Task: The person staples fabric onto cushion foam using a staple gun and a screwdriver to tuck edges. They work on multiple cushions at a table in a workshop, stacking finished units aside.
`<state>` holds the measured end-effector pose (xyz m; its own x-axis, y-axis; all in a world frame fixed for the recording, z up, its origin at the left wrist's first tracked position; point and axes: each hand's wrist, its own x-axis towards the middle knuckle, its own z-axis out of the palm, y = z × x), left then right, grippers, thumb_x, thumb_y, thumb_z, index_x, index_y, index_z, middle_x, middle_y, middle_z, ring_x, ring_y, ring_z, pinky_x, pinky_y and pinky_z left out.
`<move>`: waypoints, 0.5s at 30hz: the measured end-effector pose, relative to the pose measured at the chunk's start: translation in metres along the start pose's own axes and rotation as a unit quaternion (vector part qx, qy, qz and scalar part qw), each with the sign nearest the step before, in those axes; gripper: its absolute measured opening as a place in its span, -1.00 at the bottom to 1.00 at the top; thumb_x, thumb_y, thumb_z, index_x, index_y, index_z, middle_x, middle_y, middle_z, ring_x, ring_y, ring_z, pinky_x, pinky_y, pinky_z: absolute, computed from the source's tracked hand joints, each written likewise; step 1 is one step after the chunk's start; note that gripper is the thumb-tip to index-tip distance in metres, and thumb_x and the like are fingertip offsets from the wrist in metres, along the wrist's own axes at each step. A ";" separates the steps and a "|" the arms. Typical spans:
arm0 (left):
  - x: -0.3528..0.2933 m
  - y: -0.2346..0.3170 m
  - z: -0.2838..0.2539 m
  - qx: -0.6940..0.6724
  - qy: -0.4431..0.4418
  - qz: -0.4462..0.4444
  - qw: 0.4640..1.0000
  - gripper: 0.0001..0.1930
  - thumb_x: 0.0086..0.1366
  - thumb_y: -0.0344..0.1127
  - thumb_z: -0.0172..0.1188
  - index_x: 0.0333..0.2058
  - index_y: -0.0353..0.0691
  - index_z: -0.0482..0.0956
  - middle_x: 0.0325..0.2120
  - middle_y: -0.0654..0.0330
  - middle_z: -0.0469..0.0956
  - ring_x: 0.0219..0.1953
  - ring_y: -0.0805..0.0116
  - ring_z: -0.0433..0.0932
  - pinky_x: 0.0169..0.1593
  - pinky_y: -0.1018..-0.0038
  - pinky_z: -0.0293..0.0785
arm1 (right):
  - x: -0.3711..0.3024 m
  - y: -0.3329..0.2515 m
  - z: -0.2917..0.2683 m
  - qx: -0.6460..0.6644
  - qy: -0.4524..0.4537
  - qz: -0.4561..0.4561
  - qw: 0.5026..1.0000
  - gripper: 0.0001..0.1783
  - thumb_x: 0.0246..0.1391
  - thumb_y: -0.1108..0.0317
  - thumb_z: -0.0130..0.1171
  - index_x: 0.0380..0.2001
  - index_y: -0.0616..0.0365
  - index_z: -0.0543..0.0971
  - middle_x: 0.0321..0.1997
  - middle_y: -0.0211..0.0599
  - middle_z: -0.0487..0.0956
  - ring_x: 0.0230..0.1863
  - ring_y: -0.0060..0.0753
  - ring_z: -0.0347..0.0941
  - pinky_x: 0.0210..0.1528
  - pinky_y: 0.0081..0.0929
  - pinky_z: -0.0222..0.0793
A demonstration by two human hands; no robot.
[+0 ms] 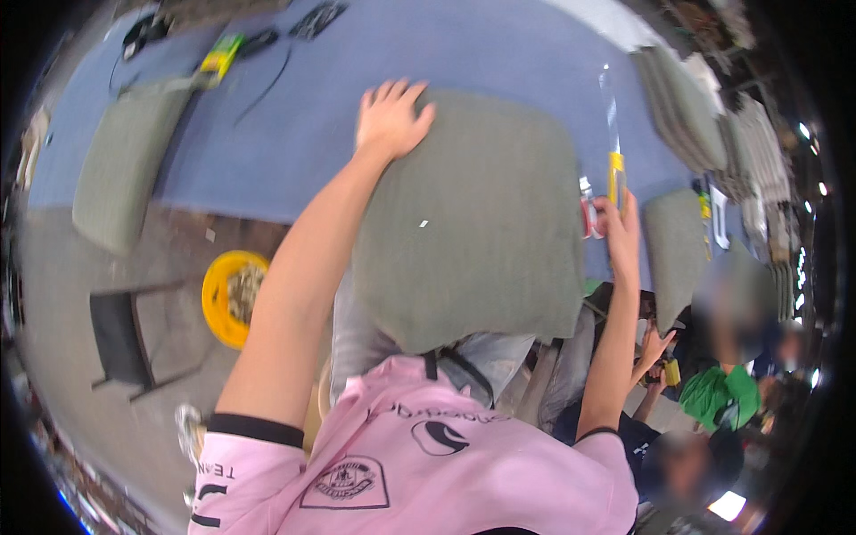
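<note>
A grey-green fabric-covered panel (473, 223), roughly square with rounded corners, lies in front of me, its near edge over my lap. My left hand (392, 120) rests on its far left corner, fingers stretched and the thumb apart. To the right of the panel, my right hand (617, 227) is closed round the lower end of a yellow-handled tool (617, 169) with a long, thin, shiny blade-like part. A small red and silver object (588, 209) sits by the right fingertips; I cannot tell its kind or whether they touch it. A small white scrap (423, 224) lies on the panel.
The blue-covered table (312, 116) carries another panel (134, 165) at left, a green-yellow item (221, 58) with a cord, and stacked panels (682, 107) at right. A yellow bucket (214, 299) and black chair (120, 339) stand left. People work at right near another panel (675, 250).
</note>
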<state>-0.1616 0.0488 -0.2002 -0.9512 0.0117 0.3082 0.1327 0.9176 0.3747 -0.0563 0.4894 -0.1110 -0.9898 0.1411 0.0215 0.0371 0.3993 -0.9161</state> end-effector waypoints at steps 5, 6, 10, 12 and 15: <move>0.012 0.015 0.005 0.015 0.022 0.013 1.000 -0.39 0.53 0.17 0.02 0.44 0.10 0.49 0.44 0.16 0.47 0.53 0.13 0.32 0.61 -0.04 0.06 | -0.179 -0.005 0.003 -0.114 -0.044 0.002 0.992 -0.36 0.47 0.19 0.20 0.48 0.23 0.41 -0.04 -0.27 0.69 -0.28 -0.46 0.55 -0.19 -0.48 0.50; 0.014 0.012 0.005 0.015 0.021 0.006 1.000 -0.39 0.53 0.17 0.03 0.44 0.10 0.49 0.44 0.16 0.47 0.53 0.13 0.32 0.61 -0.04 0.06 | -0.191 -0.005 0.006 -0.175 -0.066 -0.044 0.981 -0.38 0.46 0.22 0.21 0.47 0.26 0.43 0.01 -0.19 0.70 -0.22 -0.36 0.60 -0.10 -0.44 0.54; 0.015 0.009 0.007 0.010 0.024 0.007 1.000 -0.40 0.53 0.17 0.03 0.43 0.11 0.50 0.43 0.18 0.47 0.52 0.13 0.33 0.60 -0.04 0.07 | -0.214 -0.035 0.014 -0.273 -0.135 -0.134 0.943 -0.35 0.23 0.45 0.40 0.39 0.24 0.56 -0.12 -0.06 0.68 -0.24 -0.19 0.64 -0.14 -0.39 0.53; 0.011 0.008 0.009 0.009 0.021 0.008 1.000 -0.40 0.53 0.17 0.03 0.43 0.11 0.50 0.43 0.19 0.48 0.53 0.14 0.33 0.61 -0.04 0.06 | -0.213 -0.042 0.006 -0.307 -0.181 -0.141 0.924 -0.34 0.13 0.50 0.45 0.35 0.21 0.61 -0.25 -0.11 0.63 -0.32 -0.18 0.60 -0.25 -0.34 0.49; 0.015 0.011 0.008 0.013 0.022 0.008 1.000 -0.40 0.53 0.17 0.03 0.44 0.12 0.50 0.43 0.20 0.48 0.53 0.16 0.32 0.62 -0.04 0.06 | -0.204 -0.056 -0.004 -0.332 -0.176 -0.204 0.904 -0.27 -0.03 0.53 0.50 0.30 0.06 0.68 -0.42 -0.23 0.46 -0.45 -0.18 0.45 -0.38 -0.28 0.38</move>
<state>-0.1769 0.0621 -0.1987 -0.9354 0.0095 0.3534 0.1402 0.9276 0.3463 0.1444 0.4419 -0.0623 -0.9183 -0.3901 0.0680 -0.3814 0.8252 -0.4166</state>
